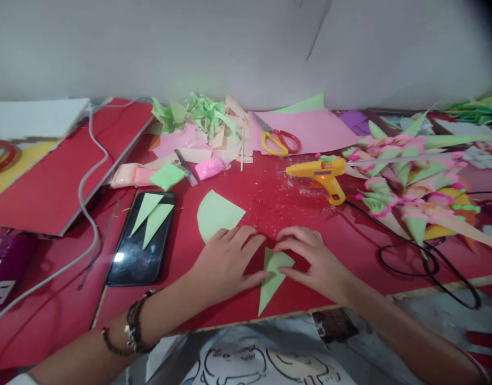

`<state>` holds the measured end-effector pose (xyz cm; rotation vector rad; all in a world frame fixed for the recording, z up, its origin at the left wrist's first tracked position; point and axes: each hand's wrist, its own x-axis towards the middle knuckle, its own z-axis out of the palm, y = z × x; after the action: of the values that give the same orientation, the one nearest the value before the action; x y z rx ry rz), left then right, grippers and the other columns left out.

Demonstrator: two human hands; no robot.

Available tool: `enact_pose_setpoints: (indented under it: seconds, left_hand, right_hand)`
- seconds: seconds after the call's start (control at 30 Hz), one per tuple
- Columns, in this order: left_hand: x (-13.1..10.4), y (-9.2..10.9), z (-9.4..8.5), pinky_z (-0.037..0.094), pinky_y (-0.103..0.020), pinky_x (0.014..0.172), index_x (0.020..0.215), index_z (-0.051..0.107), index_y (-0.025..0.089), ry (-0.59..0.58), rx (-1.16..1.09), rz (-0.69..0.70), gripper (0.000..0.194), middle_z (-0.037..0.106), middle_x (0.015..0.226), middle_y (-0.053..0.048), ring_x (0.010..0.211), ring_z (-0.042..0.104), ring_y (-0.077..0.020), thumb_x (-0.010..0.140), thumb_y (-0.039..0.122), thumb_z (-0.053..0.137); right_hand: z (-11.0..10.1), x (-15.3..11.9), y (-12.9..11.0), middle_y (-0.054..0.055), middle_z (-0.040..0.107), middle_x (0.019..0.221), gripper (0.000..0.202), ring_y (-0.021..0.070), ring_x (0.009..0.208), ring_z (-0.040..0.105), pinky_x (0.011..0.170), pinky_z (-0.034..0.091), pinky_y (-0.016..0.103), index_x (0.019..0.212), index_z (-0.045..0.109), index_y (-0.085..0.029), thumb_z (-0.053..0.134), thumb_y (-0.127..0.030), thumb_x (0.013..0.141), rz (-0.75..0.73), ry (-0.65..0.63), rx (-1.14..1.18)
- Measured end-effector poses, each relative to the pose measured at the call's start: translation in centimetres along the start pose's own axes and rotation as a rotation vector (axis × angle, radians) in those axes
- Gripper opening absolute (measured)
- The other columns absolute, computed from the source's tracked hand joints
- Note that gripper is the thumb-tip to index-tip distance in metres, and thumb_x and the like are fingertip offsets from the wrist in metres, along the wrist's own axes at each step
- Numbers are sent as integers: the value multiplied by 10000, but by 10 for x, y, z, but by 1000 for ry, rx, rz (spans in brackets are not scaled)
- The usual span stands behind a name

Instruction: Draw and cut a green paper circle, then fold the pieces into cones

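Note:
Between my two hands, near the table's front edge, lies a pale green paper piece (273, 272) with a folded look and a point toward me. The thumb of my left hand (232, 262) touches its left side, with the fingers apart over the red surface. My right hand (310, 259) has its thumb and fingers at the piece's right side, lightly on the paper. Beyond my left hand lies a wider green paper sector (217, 214). Two narrow green triangles (158, 219) rest on a black phone (139, 264).
A yellow glue gun (320, 174) lies beyond my right hand, its black cable coiled at right. Paper flowers (414, 182) are piled at right. Scissors (280, 140) rest on pink sheets (326, 131). A white cable (83, 187) crosses the left, over a red board (65, 182).

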<state>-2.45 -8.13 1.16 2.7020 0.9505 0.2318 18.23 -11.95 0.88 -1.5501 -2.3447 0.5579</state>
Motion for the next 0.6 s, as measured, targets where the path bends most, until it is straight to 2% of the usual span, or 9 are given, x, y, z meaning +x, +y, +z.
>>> enact_pose_setpoints:
  seconds: [0.1, 0.17, 0.27, 0.4, 0.5, 0.6]
  left_hand:
    - [-1, 0, 4, 410, -378, 832, 1181, 438, 182, -1, -30, 87, 436, 494, 1182, -94, 1062, 483, -233, 834, 446, 441]
    - [-1, 0, 4, 416, -388, 842, 1172, 444, 187, -1, -83, 91, 417, 497, 1178, -90, 1069, 480, -233, 835, 433, 445]
    - [1, 0, 0, 419, -382, 870, 1180, 426, 178, 37, -235, -20, 438, 504, 1175, -96, 1073, 481, -221, 819, 419, 481]
    - [5, -4, -7, 475, -329, 770, 1261, 316, 175, 57, -515, -191, 565, 558, 1095, -94, 899, 565, -179, 787, 390, 533]
    - [7, -8, -12, 481, -294, 718, 1277, 296, 188, 81, -691, -214, 529, 594, 1017, -75, 831, 581, -156, 819, 379, 480]
    - [8, -10, -16, 471, -281, 716, 1247, 361, 193, 92, -795, -195, 499, 622, 933, -46, 844, 583, -163, 814, 407, 481]
  right_hand:
    - [1, 0, 4, 58, 573, 1006, 77, 207, 976, 529, 841, 387, 411, 866, 584, -237, 544, -255, 803, -21, 33, 27]
    - [-1, 1, 7, 46, 590, 939, 65, 177, 916, 551, 802, 422, 358, 802, 579, -225, 519, -203, 814, -73, 34, 82]
    - [-7, 3, 11, 35, 617, 843, 97, 139, 815, 584, 721, 466, 271, 804, 556, -212, 481, -154, 823, -157, 104, 200]
    - [-16, 6, 8, 30, 659, 849, 119, 144, 800, 627, 715, 489, 264, 821, 556, -226, 469, -144, 819, -200, 324, 158]
    - [-23, 10, 3, 26, 669, 889, 131, 152, 814, 639, 724, 500, 279, 803, 556, -239, 469, -142, 809, -238, 412, 87]
    - [-27, 16, 0, 29, 660, 945, 130, 146, 865, 628, 748, 501, 276, 805, 539, -241, 474, -129, 796, -272, 422, 67]
